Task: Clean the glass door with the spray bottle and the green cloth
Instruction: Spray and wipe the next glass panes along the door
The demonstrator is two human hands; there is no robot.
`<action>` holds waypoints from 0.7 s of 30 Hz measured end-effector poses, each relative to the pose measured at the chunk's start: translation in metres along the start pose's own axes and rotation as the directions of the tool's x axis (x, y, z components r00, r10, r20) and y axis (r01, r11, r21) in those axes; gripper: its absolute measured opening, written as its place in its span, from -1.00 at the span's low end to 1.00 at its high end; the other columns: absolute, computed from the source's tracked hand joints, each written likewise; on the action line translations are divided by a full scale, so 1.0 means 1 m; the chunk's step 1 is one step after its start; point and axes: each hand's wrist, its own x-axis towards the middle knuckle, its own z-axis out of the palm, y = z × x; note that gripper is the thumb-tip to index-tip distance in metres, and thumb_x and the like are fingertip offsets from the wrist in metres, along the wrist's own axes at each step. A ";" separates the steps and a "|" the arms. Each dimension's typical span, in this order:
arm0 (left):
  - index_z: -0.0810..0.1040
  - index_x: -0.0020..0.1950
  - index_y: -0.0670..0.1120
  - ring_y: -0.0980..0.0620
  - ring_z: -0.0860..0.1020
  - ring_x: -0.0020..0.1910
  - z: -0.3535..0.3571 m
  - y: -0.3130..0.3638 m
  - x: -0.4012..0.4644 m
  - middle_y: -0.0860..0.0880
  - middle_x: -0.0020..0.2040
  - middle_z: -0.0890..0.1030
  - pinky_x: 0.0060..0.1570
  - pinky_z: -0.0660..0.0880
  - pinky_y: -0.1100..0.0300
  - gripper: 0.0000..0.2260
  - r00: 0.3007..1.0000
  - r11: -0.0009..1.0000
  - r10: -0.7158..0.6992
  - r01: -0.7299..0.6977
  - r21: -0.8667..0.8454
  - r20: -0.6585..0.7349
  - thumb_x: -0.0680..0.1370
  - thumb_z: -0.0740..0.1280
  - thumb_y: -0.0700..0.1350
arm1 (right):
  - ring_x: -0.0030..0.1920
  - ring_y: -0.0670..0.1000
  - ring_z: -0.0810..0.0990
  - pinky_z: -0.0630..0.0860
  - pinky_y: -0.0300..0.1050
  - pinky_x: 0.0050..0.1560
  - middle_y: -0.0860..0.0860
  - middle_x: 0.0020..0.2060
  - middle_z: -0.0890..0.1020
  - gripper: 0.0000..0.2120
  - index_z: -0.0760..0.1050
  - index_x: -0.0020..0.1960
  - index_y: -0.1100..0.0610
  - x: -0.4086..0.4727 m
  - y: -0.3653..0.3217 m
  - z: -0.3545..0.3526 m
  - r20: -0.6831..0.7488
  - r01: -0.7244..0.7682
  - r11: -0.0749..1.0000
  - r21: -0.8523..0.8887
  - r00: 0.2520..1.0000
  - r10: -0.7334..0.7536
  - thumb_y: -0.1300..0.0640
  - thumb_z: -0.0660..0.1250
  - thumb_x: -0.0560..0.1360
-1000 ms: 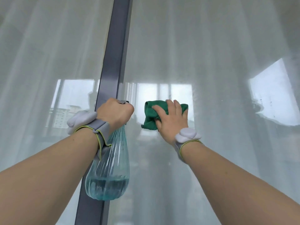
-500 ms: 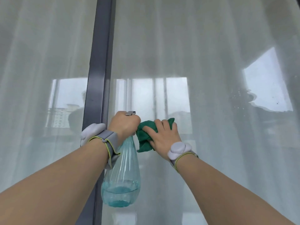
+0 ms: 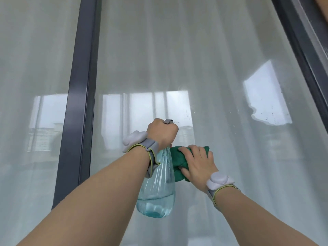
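Against the glass door (image 3: 213,68), low centre of the right-hand pane, both hands work side by side; left hand (image 3: 162,133) is fisted round the head of the spray bottle (image 3: 157,189), nozzle aimed away at the pane, bottle's long axis hanging near vertical below the fist, liquid only in the bottom part; right hand (image 3: 197,164) lies just right of and slightly below the left, fingers fairly straight and together, pressing the bunched green cloth (image 3: 179,160) flat on the glass; cloth touches or sits just behind the bottle's shoulder, cannot tell which. Droplets and specks (image 3: 232,121) sit up and right of both hands, so the right hand with the cloth looks the nearer one for the coming wipe, likely an up-right sweep. Count: one bottle; one cloth; two hands; two grey wristbands (image 3: 142,146); two dark frame bars, one left (image 3: 78,103), one far right.
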 end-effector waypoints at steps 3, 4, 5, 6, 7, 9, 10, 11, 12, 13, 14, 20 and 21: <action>0.41 -0.24 -0.15 -0.20 0.53 -0.34 0.011 -0.003 0.007 -0.19 -0.27 0.58 -0.23 0.44 0.11 -0.80 0.999 0.999 -0.032 0.032 0.011 -0.013 0.24 0.14 -0.08 | 0.01 0.11 0.42 0.36 0.04 -0.11 0.01 0.12 0.45 -0.49 0.36 0.31 -0.06 -0.003 -0.008 0.008 -0.015 0.013 1.000 0.011 1.000 -0.013 -0.15 0.15 0.38; 0.40 -0.27 -0.13 -0.20 0.52 -0.31 0.012 -0.007 0.010 -0.21 -0.25 0.59 -0.21 0.42 0.10 -0.83 0.999 0.999 -0.047 0.047 0.018 -0.005 0.23 0.14 -0.08 | 0.02 0.12 0.42 0.35 0.05 -0.11 0.03 0.12 0.46 -0.49 0.37 0.30 -0.06 0.000 -0.009 0.011 -0.021 0.023 1.000 0.011 1.000 -0.023 -0.15 0.13 0.38; 0.38 -0.30 -0.11 -0.19 0.51 -0.29 0.012 -0.013 0.014 -0.22 -0.23 0.62 -0.20 0.40 0.09 -0.86 0.999 0.999 -0.046 0.046 0.024 -0.001 0.22 0.14 -0.09 | 0.02 0.13 0.43 0.34 0.05 -0.10 0.04 0.12 0.46 -0.49 0.37 0.29 -0.05 0.006 -0.009 0.014 -0.039 0.045 0.999 0.000 0.998 -0.045 -0.16 0.13 0.37; 0.37 -0.32 -0.11 -0.18 0.50 -0.27 0.011 -0.018 0.017 -0.24 -0.20 0.64 -0.20 0.38 0.08 -0.87 0.999 0.998 -0.047 0.047 0.037 -0.009 0.21 0.14 -0.09 | 0.02 0.14 0.44 0.34 0.06 -0.10 0.05 0.12 0.47 -0.50 0.37 0.28 -0.05 0.014 -0.008 0.016 -0.049 0.066 0.998 -0.008 0.997 -0.066 -0.16 0.16 0.37; 0.37 -0.32 -0.11 -0.17 0.48 -0.26 0.007 -0.021 0.021 -0.24 -0.17 0.65 -0.20 0.36 0.09 -0.87 0.999 0.998 -0.041 0.043 0.048 -0.034 0.20 0.15 -0.08 | 0.02 0.16 0.44 0.35 0.07 -0.09 0.06 0.12 0.47 -0.50 0.36 0.28 -0.04 0.026 -0.009 0.016 -0.069 0.077 0.997 -0.016 0.995 -0.078 -0.15 0.22 0.37; 0.39 -0.31 -0.11 -0.15 0.46 -0.28 -0.002 -0.019 0.023 -0.19 -0.20 0.61 -0.21 0.37 0.10 -0.85 0.996 0.999 -0.009 0.013 0.044 -0.094 0.21 0.16 -0.07 | 0.07 0.16 0.40 0.32 0.10 -0.03 0.07 0.16 0.44 -0.48 0.32 0.31 -0.05 0.054 -0.011 0.006 -0.091 0.033 0.999 -0.009 0.995 -0.034 -0.13 0.33 0.40; 0.39 -0.31 -0.11 -0.14 0.44 -0.29 -0.005 -0.017 0.024 -0.16 -0.22 0.57 -0.22 0.37 0.11 -0.86 0.992 0.999 0.017 -0.012 0.036 -0.126 0.22 0.17 -0.07 | 0.13 0.16 0.35 0.27 0.11 0.03 0.07 0.21 0.40 -0.49 0.29 0.34 -0.06 0.071 -0.012 0.001 -0.095 -0.007 1.000 0.008 0.995 0.007 -0.13 0.31 0.44; 0.38 -0.31 -0.11 -0.13 0.43 -0.29 -0.009 -0.014 0.025 -0.13 -0.24 0.54 -0.25 0.36 0.12 -0.88 0.986 0.999 0.040 -0.036 0.028 -0.159 0.25 0.19 -0.08 | 0.19 0.16 0.31 0.22 0.11 0.09 0.06 0.26 0.34 -0.50 0.25 0.38 -0.07 0.089 -0.012 -0.003 -0.085 -0.046 0.998 0.033 0.995 0.049 -0.12 0.26 0.49; 0.36 -0.31 -0.11 -0.12 0.40 -0.30 -0.017 -0.011 0.027 -0.10 -0.26 0.50 -0.28 0.33 0.15 -0.91 0.980 0.998 0.062 -0.056 0.038 -0.190 0.31 0.21 -0.10 | 0.24 0.15 0.27 0.19 0.11 0.13 0.06 0.30 0.29 -0.52 0.23 0.40 -0.07 0.111 -0.014 -0.006 -0.085 -0.074 0.996 0.058 0.993 0.079 -0.13 0.22 0.52; 0.33 -0.30 -0.11 -0.12 0.37 -0.30 -0.018 -0.008 0.027 -0.08 -0.27 0.46 -0.30 0.28 0.16 -0.91 0.978 0.995 0.087 -0.078 0.055 -0.192 0.36 0.23 -0.14 | 0.26 0.15 0.25 0.18 0.10 0.15 0.05 0.33 0.27 -0.53 0.23 0.40 -0.08 0.123 -0.007 -0.011 -0.102 -0.106 0.993 0.059 0.989 0.111 -0.14 0.20 0.53; 0.31 -0.31 -0.10 -0.12 0.36 -0.29 -0.024 -0.005 0.028 -0.07 -0.28 0.43 -0.32 0.24 0.16 -0.88 0.975 0.993 0.104 -0.091 0.073 -0.195 0.39 0.23 -0.17 | 0.27 0.14 0.24 0.18 0.10 0.16 0.05 0.33 0.26 -0.54 0.24 0.39 -0.07 0.138 -0.002 -0.013 -0.125 -0.136 0.988 0.075 0.982 0.145 -0.15 0.18 0.53; 0.37 -0.27 -0.15 -0.15 0.46 -0.23 -0.036 -0.005 0.069 -0.18 -0.17 0.59 -0.21 0.33 0.11 -0.80 0.987 0.997 0.073 -0.069 0.032 -0.141 0.19 0.13 -0.09 | 0.16 0.16 0.31 0.21 0.09 0.13 0.10 0.24 0.33 -0.58 0.31 0.32 0.00 0.178 0.052 -0.017 -0.280 -0.376 0.925 0.059 0.883 0.377 -0.17 0.15 0.54; 0.39 -0.25 -0.15 -0.12 0.43 -0.23 -0.031 -0.007 0.078 -0.18 -0.18 0.58 -0.19 0.32 0.08 -0.79 0.995 0.998 0.055 -0.052 0.030 -0.087 0.18 0.13 -0.09 | 0.14 0.17 0.32 0.22 0.09 0.11 0.11 0.23 0.35 -0.58 0.32 0.31 0.01 0.183 0.054 -0.014 -0.298 -0.400 0.916 0.037 0.870 0.392 -0.16 0.16 0.53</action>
